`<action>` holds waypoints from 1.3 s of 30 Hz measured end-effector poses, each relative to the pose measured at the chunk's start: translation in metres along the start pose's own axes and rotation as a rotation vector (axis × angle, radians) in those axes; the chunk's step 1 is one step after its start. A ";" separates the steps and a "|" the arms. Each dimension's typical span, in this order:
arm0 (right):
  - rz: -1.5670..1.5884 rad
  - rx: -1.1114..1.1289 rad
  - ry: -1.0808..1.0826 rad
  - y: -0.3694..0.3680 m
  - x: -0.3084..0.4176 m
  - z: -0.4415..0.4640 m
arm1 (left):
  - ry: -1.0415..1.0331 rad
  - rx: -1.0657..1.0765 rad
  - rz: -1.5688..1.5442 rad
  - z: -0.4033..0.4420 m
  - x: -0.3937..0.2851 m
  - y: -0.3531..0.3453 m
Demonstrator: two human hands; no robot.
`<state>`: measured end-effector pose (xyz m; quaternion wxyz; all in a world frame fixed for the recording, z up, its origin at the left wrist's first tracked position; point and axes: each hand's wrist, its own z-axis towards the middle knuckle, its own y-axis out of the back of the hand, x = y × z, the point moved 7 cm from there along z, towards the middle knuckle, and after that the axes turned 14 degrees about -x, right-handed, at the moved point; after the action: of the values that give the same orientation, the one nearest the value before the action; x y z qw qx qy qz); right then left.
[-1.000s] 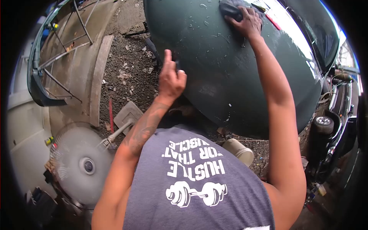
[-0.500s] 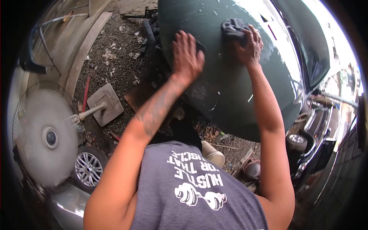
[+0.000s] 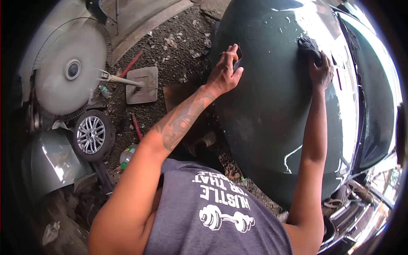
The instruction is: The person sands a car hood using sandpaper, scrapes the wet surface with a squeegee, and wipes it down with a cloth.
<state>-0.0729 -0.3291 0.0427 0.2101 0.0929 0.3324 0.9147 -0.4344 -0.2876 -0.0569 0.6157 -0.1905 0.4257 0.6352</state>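
A wet, dark green car hood (image 3: 263,102) fills the middle and right of the head view, with water drops and bright reflections on it. My left hand (image 3: 224,72) is at the hood's near-left edge, fingers bent around a thin dark sheet that looks like sandpaper (image 3: 239,58). Part of that sheet is hidden behind the fingers. Farther right, close to the windshield side, my right hand (image 3: 321,72) grips a bunched dark cloth (image 3: 309,49) against the hood. Its fingertips are partly covered by the cloth.
At left stands a fan (image 3: 73,70) on a square base (image 3: 142,85). Below it are a wheel (image 3: 91,135), a loose silver-green body panel (image 3: 59,163) and a plastic bottle (image 3: 127,155). Gravel ground (image 3: 178,46) lies beside the car. The windshield (image 3: 372,93) borders the hood at right.
The view has turned, so the fan and wheel appear higher. My right hand has slid the cloth toward the windshield. My left fingers, flatter before, are now bent, and the dark sheet shows more.
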 end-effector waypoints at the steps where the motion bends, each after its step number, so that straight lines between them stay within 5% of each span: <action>1: 0.029 -0.008 0.001 0.003 0.003 -0.002 | 0.081 -0.057 -0.127 0.000 0.007 0.002; 2: 0.058 -0.015 0.006 0.007 0.007 -0.002 | 0.189 -0.040 -0.132 -0.008 -0.014 0.007; 5: 0.068 -0.048 0.008 0.010 0.010 -0.003 | -0.129 0.233 0.262 -0.081 -0.073 -0.007; 11: 0.085 -0.032 -0.012 0.005 0.008 0.002 | -0.006 -0.064 0.391 0.018 0.020 -0.003; 14: 0.160 -0.019 -0.009 -0.002 -0.005 -0.001 | 0.026 0.019 0.477 -0.016 -0.020 0.001; 17: 0.143 -0.018 -0.022 0.001 -0.001 0.002 | 0.079 0.084 0.301 -0.087 -0.055 -0.001; 22: 0.170 0.019 -0.041 0.000 -0.004 -0.001 | 0.013 0.016 0.373 0.011 0.037 -0.003; 24: 0.126 0.038 -0.058 0.001 -0.002 0.002 | -0.073 0.005 0.352 0.001 0.014 -0.004; 27: 0.156 0.001 -0.038 -0.004 -0.004 0.002 | 0.084 0.123 0.156 -0.088 -0.050 0.006; 33: 0.197 0.020 -0.064 0.000 0.001 0.003 | 0.009 0.045 0.380 0.032 0.036 -0.006; 39: 0.186 0.023 -0.078 0.003 0.003 0.002 | 0.015 0.133 0.162 -0.070 -0.042 0.013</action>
<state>-0.0754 -0.3287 0.0464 0.1359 0.1612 0.3245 0.9221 -0.4591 -0.3663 -0.0609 0.5705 -0.1188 0.4854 0.6518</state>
